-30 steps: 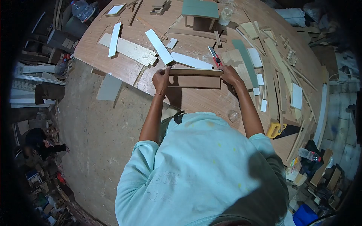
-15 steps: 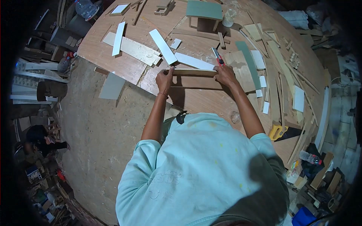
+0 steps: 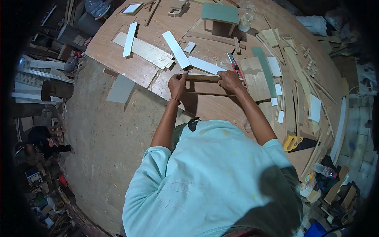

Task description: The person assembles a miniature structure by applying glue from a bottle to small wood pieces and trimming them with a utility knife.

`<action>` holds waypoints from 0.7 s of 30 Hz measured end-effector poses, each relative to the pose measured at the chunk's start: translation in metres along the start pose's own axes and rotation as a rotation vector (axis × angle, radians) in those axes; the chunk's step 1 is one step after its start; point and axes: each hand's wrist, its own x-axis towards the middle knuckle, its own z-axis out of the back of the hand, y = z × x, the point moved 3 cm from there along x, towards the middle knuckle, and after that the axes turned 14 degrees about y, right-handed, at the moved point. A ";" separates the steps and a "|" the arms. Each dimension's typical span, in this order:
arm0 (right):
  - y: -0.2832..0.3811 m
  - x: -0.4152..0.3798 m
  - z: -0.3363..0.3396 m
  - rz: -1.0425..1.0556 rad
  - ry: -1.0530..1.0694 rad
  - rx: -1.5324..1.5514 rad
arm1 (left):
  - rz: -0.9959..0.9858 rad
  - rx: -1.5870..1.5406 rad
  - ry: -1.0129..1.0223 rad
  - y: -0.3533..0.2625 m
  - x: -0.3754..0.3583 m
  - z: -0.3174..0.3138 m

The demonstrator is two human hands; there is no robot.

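My left hand (image 3: 177, 86) grips the left end of a narrow wooden strip (image 3: 203, 78), thumb on top. Closed on the strip nearer its other end is my right hand (image 3: 230, 81). The strip is held level just above the table's near edge, its brown side toward me. Right beside my right hand lies a red utility knife (image 3: 236, 68) with its blade pointing away. A white board (image 3: 176, 49) and a second white board (image 3: 206, 65) lie just beyond the strip. Another thin piece of wood (image 3: 211, 94) shows below it, partly hidden by my right forearm.
A small green-topped table (image 3: 220, 13) stands at the back of the worktable (image 3: 118, 61). Green, white and bare wood pieces crowd the right side, near a yellow-handled handsaw (image 3: 293, 143). A clear jar (image 3: 245, 22) stands behind. A person (image 3: 41, 142) is low at the far left.
My right hand has shifted left along the strip, uncovering more of the utility knife. The strip has tilted so its brown side shows more. The whole view has moved slightly.
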 end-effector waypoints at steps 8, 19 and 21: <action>-0.002 0.010 -0.011 -0.010 -0.028 -0.036 | -0.009 -0.008 -0.006 -0.002 -0.002 0.001; 0.001 0.007 -0.011 0.023 -0.083 -0.035 | -0.016 0.016 -0.030 -0.003 -0.001 0.000; 0.003 0.006 -0.010 0.023 -0.081 -0.049 | -0.007 0.004 -0.025 -0.003 -0.002 0.000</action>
